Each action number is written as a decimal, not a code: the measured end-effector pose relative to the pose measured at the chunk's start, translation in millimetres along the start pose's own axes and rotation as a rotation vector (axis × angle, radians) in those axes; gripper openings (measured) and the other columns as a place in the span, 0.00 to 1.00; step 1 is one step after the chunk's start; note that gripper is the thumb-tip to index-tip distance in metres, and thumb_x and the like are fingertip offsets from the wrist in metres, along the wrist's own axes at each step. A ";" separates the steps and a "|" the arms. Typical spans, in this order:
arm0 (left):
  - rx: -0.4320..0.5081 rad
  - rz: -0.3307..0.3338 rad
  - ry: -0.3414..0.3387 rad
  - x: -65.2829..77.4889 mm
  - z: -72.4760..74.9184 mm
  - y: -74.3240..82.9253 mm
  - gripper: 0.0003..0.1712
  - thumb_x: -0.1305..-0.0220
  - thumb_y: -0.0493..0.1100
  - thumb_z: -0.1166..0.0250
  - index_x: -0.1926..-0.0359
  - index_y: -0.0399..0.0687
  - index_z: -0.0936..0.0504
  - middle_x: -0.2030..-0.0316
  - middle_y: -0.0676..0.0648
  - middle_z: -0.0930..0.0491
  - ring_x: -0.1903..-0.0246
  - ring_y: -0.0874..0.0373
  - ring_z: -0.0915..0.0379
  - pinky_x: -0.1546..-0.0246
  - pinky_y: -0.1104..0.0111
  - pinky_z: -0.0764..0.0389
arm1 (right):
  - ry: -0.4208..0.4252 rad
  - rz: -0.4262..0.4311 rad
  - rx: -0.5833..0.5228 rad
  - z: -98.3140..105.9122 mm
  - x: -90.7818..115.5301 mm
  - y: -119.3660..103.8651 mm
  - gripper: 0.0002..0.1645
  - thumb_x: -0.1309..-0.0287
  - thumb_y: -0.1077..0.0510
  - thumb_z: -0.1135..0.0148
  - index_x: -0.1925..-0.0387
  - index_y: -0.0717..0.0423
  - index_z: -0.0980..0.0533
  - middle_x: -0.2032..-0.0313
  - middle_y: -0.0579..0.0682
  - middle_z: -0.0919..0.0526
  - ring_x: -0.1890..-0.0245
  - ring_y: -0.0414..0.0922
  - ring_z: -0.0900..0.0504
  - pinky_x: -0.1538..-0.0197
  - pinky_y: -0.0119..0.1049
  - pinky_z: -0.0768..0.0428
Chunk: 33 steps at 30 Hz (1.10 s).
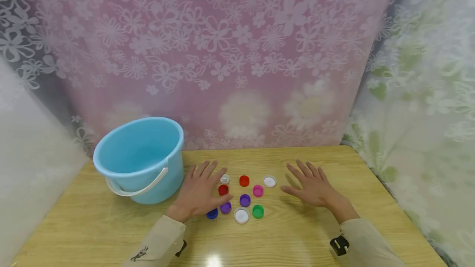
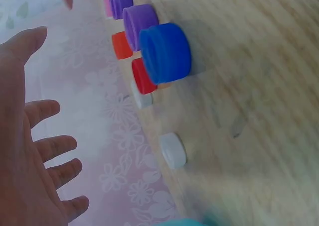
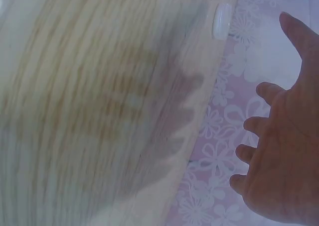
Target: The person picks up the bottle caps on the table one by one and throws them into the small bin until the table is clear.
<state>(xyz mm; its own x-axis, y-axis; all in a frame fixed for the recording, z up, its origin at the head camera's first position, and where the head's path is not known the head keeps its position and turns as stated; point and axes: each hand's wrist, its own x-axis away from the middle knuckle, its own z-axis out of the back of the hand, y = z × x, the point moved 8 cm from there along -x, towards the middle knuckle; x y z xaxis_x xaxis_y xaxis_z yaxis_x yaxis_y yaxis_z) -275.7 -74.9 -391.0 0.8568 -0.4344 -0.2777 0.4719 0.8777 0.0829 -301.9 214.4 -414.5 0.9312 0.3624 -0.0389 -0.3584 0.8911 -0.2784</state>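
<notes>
Several bottle caps lie scattered on the wooden table between my two hands. My left hand (image 1: 200,193) hovers over their left side with fingers spread, holding nothing. Close by it are a blue cap (image 2: 167,54), a dark red cap (image 1: 223,190) and a purple cap (image 1: 225,207). A white cap (image 2: 173,150) shows in the left wrist view; my left hand covers it in the head view. My right hand (image 1: 311,186) is raised to the right of the caps, its fingers spread and holding nothing. Nearest to it is a white cap (image 1: 269,181), with a pink cap (image 1: 258,190) farther left.
A light blue bucket (image 1: 174,176) with a white handle (image 1: 148,188) stands left of my left hand. Also among the caps are a red one (image 1: 244,181), a green one (image 1: 258,211) and a larger white one (image 1: 241,215). A flowered curtain (image 1: 237,61) hangs behind the table (image 1: 289,234).
</notes>
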 end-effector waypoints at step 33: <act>-0.021 -0.197 0.749 52.5 128.3 -11.5 0.24 0.38 0.56 0.47 0.54 0.43 0.19 0.53 0.42 0.20 0.51 0.44 0.26 0.52 0.51 0.31 | 0.049 0.119 0.010 -18.3 -32.7 -32.9 0.46 0.39 0.29 0.54 0.29 0.51 0.40 0.30 0.61 0.45 0.32 0.66 0.48 0.37 0.64 0.50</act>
<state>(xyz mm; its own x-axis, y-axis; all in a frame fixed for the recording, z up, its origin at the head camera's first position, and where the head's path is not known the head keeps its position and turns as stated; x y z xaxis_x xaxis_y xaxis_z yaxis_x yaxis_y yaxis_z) -209.5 -133.8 -283.7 0.3851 -0.3372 -0.8590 0.5904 0.8055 -0.0515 -319.4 168.3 -421.7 0.8840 0.4522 -0.1180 -0.4671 0.8452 -0.2598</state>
